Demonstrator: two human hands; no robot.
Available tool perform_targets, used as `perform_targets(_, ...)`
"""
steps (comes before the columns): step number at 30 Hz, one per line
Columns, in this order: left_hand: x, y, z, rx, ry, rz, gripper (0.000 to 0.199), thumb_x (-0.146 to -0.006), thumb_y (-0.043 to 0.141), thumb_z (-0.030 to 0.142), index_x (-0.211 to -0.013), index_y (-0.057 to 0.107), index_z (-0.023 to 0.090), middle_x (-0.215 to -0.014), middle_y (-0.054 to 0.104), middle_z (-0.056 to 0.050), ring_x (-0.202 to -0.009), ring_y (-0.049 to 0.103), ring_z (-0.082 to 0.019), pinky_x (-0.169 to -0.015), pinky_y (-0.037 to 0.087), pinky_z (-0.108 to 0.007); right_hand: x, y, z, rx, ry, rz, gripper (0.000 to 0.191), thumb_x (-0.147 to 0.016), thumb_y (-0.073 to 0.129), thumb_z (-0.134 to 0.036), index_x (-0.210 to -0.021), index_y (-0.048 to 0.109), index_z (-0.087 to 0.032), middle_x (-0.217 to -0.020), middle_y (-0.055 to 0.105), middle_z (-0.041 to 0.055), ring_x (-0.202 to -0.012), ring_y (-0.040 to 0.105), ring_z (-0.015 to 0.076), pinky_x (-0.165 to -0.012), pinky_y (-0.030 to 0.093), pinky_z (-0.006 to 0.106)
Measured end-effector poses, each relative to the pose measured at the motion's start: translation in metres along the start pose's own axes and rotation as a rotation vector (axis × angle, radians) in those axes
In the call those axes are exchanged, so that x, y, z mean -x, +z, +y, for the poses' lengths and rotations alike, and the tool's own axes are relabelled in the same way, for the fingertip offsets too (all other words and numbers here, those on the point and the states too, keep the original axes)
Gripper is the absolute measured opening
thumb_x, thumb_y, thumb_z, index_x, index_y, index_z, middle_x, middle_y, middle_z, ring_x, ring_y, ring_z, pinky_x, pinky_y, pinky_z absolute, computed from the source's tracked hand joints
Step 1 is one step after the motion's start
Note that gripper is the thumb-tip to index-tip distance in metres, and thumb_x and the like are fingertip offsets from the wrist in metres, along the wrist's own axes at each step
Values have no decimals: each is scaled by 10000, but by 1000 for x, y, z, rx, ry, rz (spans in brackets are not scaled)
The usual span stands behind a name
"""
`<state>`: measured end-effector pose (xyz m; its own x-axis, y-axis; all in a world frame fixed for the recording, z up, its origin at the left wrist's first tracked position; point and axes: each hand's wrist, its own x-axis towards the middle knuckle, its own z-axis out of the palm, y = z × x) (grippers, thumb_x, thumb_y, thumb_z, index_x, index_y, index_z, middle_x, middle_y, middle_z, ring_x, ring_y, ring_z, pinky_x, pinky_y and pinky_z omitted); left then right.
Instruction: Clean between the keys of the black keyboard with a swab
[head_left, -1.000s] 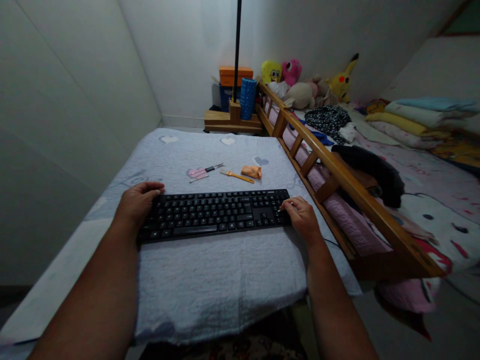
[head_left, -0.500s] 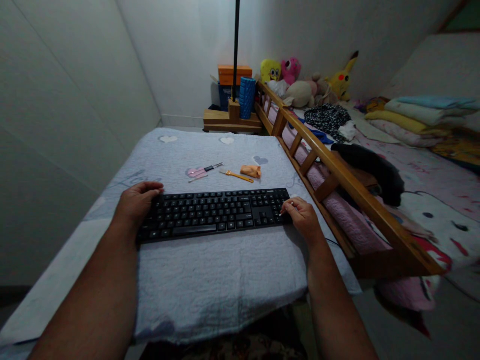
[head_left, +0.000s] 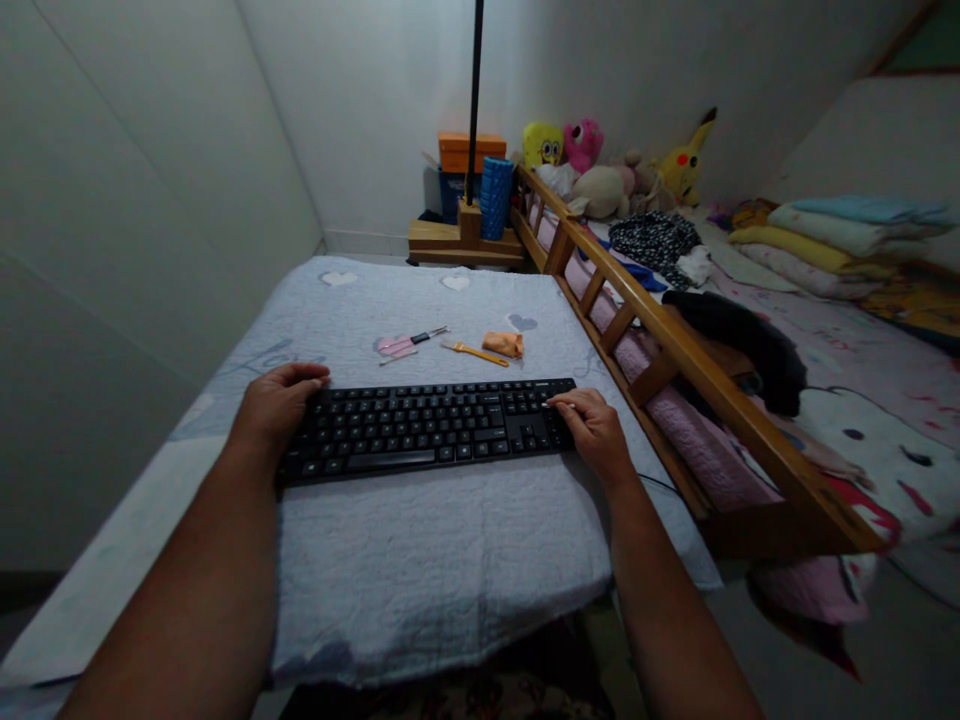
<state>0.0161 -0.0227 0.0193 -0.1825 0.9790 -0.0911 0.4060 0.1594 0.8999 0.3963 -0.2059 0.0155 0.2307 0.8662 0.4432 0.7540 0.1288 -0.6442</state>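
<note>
The left hand (head_left: 276, 408) rests half-curled at the left end of the computer keyboard (head_left: 409, 425), probably steadying it; whether it grips is unclear. The keyboard lies flat on quilted cloth (head_left: 435, 560). The right hand (head_left: 596, 432) pinches a thin white-tipped stick (head_left: 551, 404) at the number pad (head_left: 558, 434), likely for fine control.

A table (head_left: 420, 560) spread with a pale blue quilted cloth (head_left: 375, 295) printed with hearts carries a long black plastic keyboard (head_left: 409, 425). Behind it lie a slim pink-and-black tool (head_left: 420, 339), a thin pale stick (head_left: 397, 358), a yellow-handled brush (head_left: 480, 353) and a small crumpled orange packet (head_left: 501, 344).
</note>
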Motion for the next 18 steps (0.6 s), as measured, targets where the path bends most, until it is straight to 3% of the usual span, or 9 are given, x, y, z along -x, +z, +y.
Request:
perform_targets(9,-2,-1,-2,13,2,-15,252,-629,691,229,-871,735,176,-840,726,-30,-799,628,-195,-852,481,-323,-10,16,5,141,-20,9,227,-952,551,-295,-963,775,-260,-982,777,69,-988,610,269,-928,450,463)
perform_targets(18,-1,0,0,21,-7,1,221,-626,689,212,-842,731,184,-809,723,-25,-815,648,-210,-849,502,-336,-12,16,5,204,-29,-11,230,-961,534,-292,-935,760,-264,-948,769,67,-972,600,271,-903,407,460)
